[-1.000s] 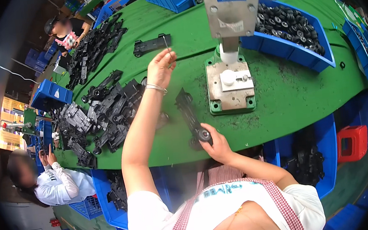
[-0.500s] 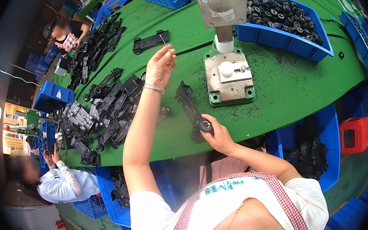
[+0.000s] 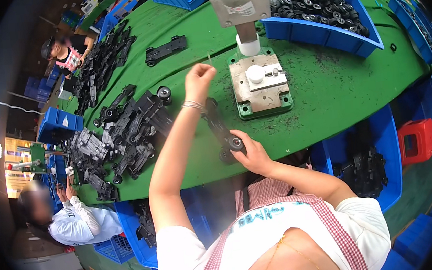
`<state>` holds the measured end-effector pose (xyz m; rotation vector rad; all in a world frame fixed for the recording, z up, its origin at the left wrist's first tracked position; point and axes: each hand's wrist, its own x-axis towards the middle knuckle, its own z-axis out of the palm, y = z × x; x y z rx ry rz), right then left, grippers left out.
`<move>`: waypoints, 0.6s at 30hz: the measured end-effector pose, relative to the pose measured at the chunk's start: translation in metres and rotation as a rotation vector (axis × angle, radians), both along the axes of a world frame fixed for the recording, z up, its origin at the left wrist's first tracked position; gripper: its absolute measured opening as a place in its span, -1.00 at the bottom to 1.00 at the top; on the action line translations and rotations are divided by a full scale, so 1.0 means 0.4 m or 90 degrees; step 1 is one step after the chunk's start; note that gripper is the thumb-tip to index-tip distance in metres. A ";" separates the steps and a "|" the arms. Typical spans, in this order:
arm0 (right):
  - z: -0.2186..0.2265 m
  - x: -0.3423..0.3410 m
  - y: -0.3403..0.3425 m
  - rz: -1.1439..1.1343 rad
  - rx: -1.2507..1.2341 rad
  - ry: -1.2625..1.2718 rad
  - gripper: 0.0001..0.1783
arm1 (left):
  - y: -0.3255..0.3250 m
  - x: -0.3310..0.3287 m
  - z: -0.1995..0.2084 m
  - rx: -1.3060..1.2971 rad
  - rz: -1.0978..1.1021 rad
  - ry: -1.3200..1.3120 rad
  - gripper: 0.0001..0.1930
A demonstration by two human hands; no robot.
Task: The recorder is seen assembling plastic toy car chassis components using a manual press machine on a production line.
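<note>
My left hand [image 3: 200, 81] is raised over the green table, its fingers pinched around a thin metal rod [image 3: 209, 59] that sticks up from the fingertips. In my right hand [image 3: 253, 155] is a black toy car chassis [image 3: 218, 126], gripped by its near end, where wheels are fitted. A wheel [image 3: 235, 143] with a light hub shows beside my thumb and fingers. The far end of this chassis reaches up close to my left wrist, which partly covers it. Just right of it stands a bench press [image 3: 244, 109] with a metal plate and a white round block [image 3: 256, 74].
Black chassis [image 3: 130, 122] lie piled at the left, and one chassis [image 3: 166, 50] lies apart behind my left hand. A blue bin [image 3: 328, 40] of small wheels stands at the back right. Black scraps litter the cloth. Two co-workers sit at the left.
My left hand has moved right and nearer with the rod, away from the lone chassis and toward the held one. My right hand keeps its hold. The whole view has shifted slightly.
</note>
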<state>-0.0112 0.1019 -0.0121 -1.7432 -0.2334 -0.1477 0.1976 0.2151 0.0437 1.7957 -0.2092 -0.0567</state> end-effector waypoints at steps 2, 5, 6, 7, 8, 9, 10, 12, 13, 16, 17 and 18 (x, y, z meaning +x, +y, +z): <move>0.002 0.001 0.003 0.004 0.002 -0.001 -0.44 | -0.033 -0.004 -0.037 0.054 -0.009 -0.028 -0.89; -0.003 0.000 0.000 -0.007 0.001 -0.014 -0.43 | -0.083 -0.019 -0.044 0.094 -0.029 -0.047 -0.91; -0.005 0.001 -0.003 0.000 -0.002 -0.005 -0.43 | -0.096 -0.016 -0.047 0.079 -0.043 -0.058 -0.92; -0.006 0.003 -0.003 0.007 -0.001 0.004 -0.43 | -0.105 -0.015 -0.046 0.067 -0.056 -0.068 -0.92; -0.005 0.004 -0.006 0.002 0.001 0.007 -0.43 | -0.115 -0.027 -0.027 0.101 -0.042 -0.075 -0.92; -0.002 0.005 -0.012 0.001 -0.005 -0.001 -0.42 | -0.122 -0.026 -0.056 0.103 -0.047 -0.072 -0.92; 0.003 0.000 -0.005 0.008 -0.007 -0.011 -0.42 | -0.113 -0.028 -0.099 0.254 -0.046 -0.193 -0.92; -0.006 -0.001 -0.003 0.003 0.001 -0.010 -0.43 | -0.118 -0.034 -0.121 0.394 -0.046 -0.274 -0.92; -0.010 0.002 -0.003 -0.006 0.007 -0.011 -0.43 | -0.125 -0.035 -0.112 0.393 -0.051 -0.274 -0.92; -0.004 0.004 -0.004 0.004 0.001 -0.017 -0.43 | -0.127 -0.043 -0.081 0.333 -0.051 -0.286 -0.93; -0.001 0.003 -0.005 0.003 0.003 -0.016 -0.43 | -0.123 -0.045 -0.092 0.335 -0.053 -0.285 -0.93; 0.001 0.003 -0.006 0.007 0.004 -0.008 -0.43 | -0.119 -0.045 -0.109 0.371 -0.069 -0.267 -0.92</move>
